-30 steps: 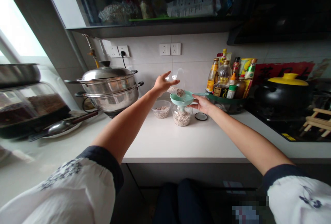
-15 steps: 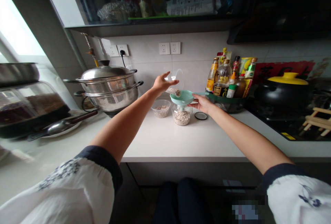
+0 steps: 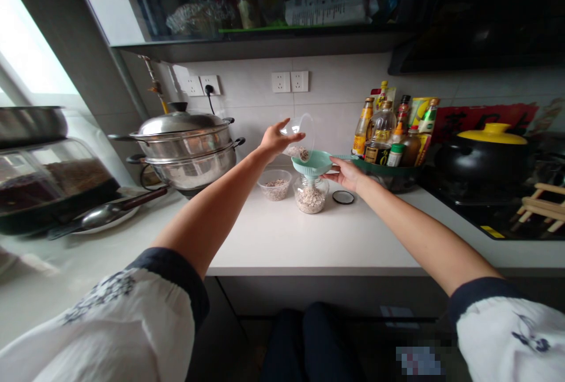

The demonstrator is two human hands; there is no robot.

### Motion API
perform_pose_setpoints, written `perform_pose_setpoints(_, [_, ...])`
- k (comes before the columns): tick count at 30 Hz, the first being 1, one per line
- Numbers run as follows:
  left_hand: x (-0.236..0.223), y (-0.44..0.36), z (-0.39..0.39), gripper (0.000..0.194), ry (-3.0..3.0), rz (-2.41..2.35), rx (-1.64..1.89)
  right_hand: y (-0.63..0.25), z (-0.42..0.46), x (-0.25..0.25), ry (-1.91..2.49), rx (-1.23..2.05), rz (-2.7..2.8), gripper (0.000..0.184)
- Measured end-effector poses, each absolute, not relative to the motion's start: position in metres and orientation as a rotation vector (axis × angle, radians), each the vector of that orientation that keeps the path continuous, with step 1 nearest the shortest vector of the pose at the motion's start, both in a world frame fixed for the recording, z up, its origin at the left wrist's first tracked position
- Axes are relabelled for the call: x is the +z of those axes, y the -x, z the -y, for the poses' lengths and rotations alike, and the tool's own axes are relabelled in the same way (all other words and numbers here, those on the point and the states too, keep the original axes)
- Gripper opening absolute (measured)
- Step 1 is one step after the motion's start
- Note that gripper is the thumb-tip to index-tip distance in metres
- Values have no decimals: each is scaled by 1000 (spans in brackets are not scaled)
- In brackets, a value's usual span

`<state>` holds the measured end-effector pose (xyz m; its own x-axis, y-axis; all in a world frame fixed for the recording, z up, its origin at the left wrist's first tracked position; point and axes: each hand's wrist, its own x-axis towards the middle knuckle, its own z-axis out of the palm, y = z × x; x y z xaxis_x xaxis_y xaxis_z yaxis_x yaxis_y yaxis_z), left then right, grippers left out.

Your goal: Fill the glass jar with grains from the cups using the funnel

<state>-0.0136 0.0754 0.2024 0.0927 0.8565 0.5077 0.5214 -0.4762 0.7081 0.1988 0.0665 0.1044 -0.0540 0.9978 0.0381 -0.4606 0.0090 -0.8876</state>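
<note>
My left hand (image 3: 278, 138) grips a clear plastic bowl (image 3: 304, 129), tipped to the right with some mixed grain flakes at its lower edge. Just below its rim sits a mint-green funnel (image 3: 312, 163), its spout in the mouth of a clear glass jar (image 3: 311, 195). Pale flakes fill a good part of the jar. My right hand (image 3: 346, 173) is closed on the funnel's right side, near its handle. A second clear plastic bowl (image 3: 274, 185) of flakes stands left of the jar. Right of the jar lies a round dark-rimmed lid (image 3: 343, 197).
A two-tier steel steamer (image 3: 189, 146) stands at the left, with a ladle (image 3: 103, 215) on a plate in front. Sauce bottles (image 3: 382, 129) crowd a green-rimmed holder behind my right hand. A black pot with a yellow lid (image 3: 492, 135) is on the stove. Overhead hangs a cabinet (image 3: 265, 46).
The funnel has shifted slightly right and up, with my right hand on it. The tilted bowl has turned a little, its rim moving slightly right.
</note>
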Motion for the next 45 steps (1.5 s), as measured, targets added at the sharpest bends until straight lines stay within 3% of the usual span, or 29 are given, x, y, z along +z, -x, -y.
perform_pose_setpoints(45, [195,15,-80,89,-2132,-1362,1339,-197,-67,107,823,1421,933,10])
